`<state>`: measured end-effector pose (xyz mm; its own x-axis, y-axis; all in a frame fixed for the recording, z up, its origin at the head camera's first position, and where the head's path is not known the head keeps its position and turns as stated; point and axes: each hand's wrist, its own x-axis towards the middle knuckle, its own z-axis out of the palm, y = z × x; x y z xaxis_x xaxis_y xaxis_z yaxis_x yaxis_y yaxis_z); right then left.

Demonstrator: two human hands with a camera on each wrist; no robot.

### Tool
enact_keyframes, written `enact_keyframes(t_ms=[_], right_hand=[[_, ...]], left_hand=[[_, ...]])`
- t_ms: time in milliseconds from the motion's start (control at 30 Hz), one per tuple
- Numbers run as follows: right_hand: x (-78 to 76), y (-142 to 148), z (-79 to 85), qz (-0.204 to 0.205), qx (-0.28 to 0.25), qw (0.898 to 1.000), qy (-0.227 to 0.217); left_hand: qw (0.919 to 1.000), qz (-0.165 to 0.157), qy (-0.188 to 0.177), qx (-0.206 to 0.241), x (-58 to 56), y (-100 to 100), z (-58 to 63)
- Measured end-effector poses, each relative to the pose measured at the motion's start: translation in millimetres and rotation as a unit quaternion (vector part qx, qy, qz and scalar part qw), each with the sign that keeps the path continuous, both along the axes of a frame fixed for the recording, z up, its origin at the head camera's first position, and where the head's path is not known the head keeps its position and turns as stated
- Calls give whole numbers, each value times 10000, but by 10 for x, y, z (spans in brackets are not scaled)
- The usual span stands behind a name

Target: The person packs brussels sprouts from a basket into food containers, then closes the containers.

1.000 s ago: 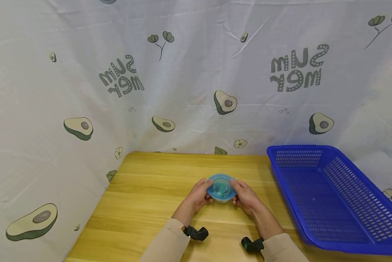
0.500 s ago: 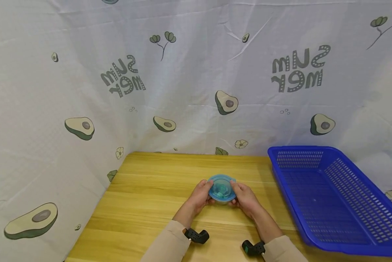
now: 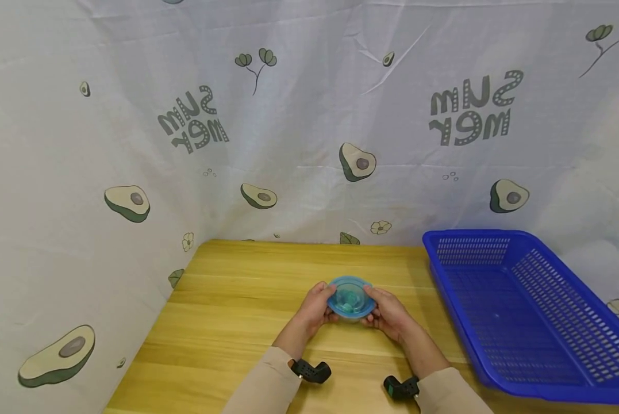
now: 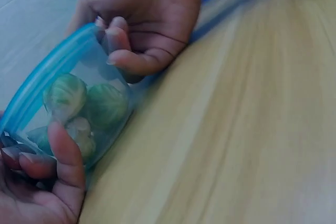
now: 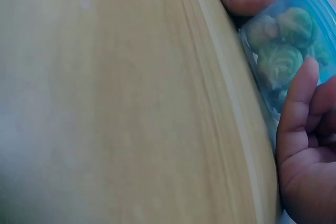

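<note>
In the head view, a small round clear plastic food container (image 3: pixel 350 319) with a blue lid (image 3: pixel 350 295) is held between both hands over the wooden table. My left hand (image 3: pixel 315 307) grips its left side, thumb on the lid's rim and fingers curled beneath. My right hand (image 3: pixel 390 314) holds the opposite side the same way, thumb on the rim. Through the clear wall, the left wrist view shows several green Brussels sprouts (image 4: pixel 106 104) inside. The lid lies on the container all along the visible rim. Whether the base touches the table cannot be told.
A big blue plastic basket (image 3: pixel 526 328) with slotted sides stands on the right of the wooden table (image 3: pixel 226 322). White curtain (image 3: pixel 299 115) with avocado prints hangs behind the table and along its left side. Black wrist cameras (image 3: pixel 313 372) are strapped to both forearms.
The container stays in nearly the same spot between both hands. Fingers beneath the rim have shifted slightly; the thumbs remain on the lid's edge.
</note>
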<state>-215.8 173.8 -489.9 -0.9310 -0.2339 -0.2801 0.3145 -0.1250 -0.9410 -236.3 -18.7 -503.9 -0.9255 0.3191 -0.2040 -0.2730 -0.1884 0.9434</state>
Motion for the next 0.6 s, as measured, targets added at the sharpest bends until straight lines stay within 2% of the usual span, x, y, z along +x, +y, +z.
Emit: enact_keyframes(t_ms=[267,333,367,400,433,467,533,567,600], right_hand=[[8,-31,-59,-579,434,9974,48],[6,-31,-50,-794,818,9935,24],[6,-25,-35,-916,1189,9887,51],[11,-13,-6,-1020,1689,9802,160],[15,2,33,-1092,2288,9668,303],[20,19,89,-1141,2965,9468,506],[40,54,252,-1097,4174,8971,941],[60,71,355,-991,4658,8714,1177],[82,86,479,-858,4966,8525,1392]], left_hand=[[9997,-35,-105,211,-19,-21,-44],[9996,-43,-154,237,-21,-37,-45],[9997,-29,-153,189,-19,-44,-41],[9999,14,-129,77,-17,-53,-31],[9999,87,-30,-121,-15,-66,-18],[9991,188,81,-368,-15,-83,0],[9929,446,426,-1018,-29,-136,49],[9850,567,710,-1468,-42,-179,84],[9741,675,1002,-1909,-63,-231,129]])
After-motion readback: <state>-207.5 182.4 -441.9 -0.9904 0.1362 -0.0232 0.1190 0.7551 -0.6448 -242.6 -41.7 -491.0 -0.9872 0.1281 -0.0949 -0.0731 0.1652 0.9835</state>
